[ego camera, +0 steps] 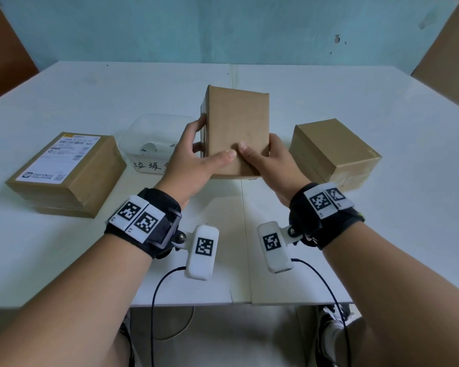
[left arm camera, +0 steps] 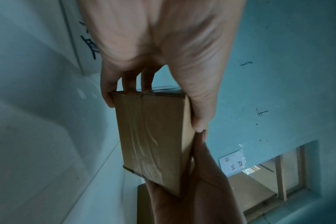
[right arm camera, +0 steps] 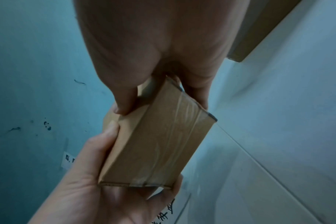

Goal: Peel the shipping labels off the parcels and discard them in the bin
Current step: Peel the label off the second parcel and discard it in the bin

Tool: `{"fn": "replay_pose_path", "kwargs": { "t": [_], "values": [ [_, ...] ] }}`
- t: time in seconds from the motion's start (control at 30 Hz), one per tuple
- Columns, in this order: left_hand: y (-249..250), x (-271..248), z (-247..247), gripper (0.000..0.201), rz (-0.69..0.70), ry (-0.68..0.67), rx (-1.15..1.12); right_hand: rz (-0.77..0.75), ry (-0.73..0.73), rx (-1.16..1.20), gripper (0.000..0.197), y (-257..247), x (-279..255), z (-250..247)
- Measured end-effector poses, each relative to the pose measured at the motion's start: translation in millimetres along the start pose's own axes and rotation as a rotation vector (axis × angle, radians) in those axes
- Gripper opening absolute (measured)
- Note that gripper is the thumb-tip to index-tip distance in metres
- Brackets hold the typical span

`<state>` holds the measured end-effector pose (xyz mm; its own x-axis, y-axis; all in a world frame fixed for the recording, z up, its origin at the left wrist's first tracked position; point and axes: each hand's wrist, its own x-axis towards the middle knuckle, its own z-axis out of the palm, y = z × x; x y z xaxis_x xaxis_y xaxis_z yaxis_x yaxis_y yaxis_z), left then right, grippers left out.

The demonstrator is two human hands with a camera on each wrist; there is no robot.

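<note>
Turning the parcel to find its label

Both hands lift the middle parcel [ego camera: 237, 131] above table [ego camera: 355, 102] centre: left hand [ego camera: 194, 160] and right hand [ego camera: 270, 165] clamp opposite sides, thumbs pressing the bare near face. Suggest rotating slowly; no label shows here. Labelled parcel [ego camera: 66, 173] at 9 o'clock. Clear bin [ego camera: 154, 144] at 10 o'clock; contents unclear.

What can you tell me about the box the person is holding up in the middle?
The held box is plain brown cardboard, small and oblong. It is lifted off the white table, one broad bare face toward the head camera, with no label visible there. Clear tape runs along its narrow side, as the wrist views show. The left hand and right hand grip it from either side, thumbs on the near face and fingers wrapped behind.
</note>
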<state>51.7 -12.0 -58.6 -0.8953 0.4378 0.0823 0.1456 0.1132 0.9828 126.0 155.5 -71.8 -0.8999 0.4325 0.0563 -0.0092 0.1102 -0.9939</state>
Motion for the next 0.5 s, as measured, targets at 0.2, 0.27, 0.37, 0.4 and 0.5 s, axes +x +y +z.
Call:
{"fn": "replay_pose_path", "kwargs": {
  "t": [0.2,0.27,0.37,0.4,0.5],
  "values": [
    [-2.1,1.3,-7.1,0.083,0.015,0.018,0.005,0.003,-0.100,0.096,0.050,6.8,5.9,-4.7],
    [-2.7,2.1,-8.0,0.081,-0.001,0.013,0.000,0.022,-0.152,0.101,0.056,4.8,7.7,-8.2],
    [-5.3,3.0,-5.1,0.080,-0.008,0.008,0.004,0.053,-0.193,0.103,0.060,4.5,8.0,-12.6],
    [-6.4,2.9,-3.5,0.080,-0.005,0.008,0.005,0.057,-0.183,0.090,0.056,5.7,7.8,-13.4],
    [-9.7,2.6,1.3,0.083,0.003,-0.002,0.014,0.017,-0.102,0.000,0.037,10.9,5.6,-10.9]
  ]
}}
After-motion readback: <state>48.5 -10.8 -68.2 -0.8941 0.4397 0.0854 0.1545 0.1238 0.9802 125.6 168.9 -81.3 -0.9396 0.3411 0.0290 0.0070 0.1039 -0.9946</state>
